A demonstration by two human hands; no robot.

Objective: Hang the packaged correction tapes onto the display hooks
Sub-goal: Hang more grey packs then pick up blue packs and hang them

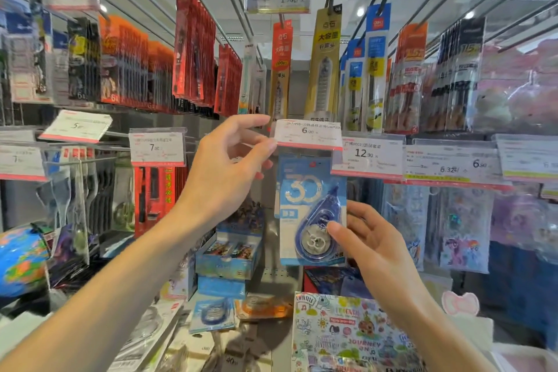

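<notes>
A blue packaged correction tape (305, 205) marked "30" hangs upright in the middle of the rack, its top hidden behind a white price tag (311, 133) reading 6.00. My right hand (371, 244) grips the pack's lower right edge, thumb on the blister. My left hand (229, 166) pinches the left edge of that price tag between thumb and fingers. The hook itself is hidden behind the tag. Two more packaged tapes lie on the shelf below, one blue (213, 312) and one orange (262, 306).
Long metal hooks with pen and refill packs (324, 69) fill the rows above and beside. More price tags (367, 154) hang to the right. A globe (21, 260) sits at the lower left, a sticker-covered box (350, 335) at the bottom, card boxes (229, 254) under the hook.
</notes>
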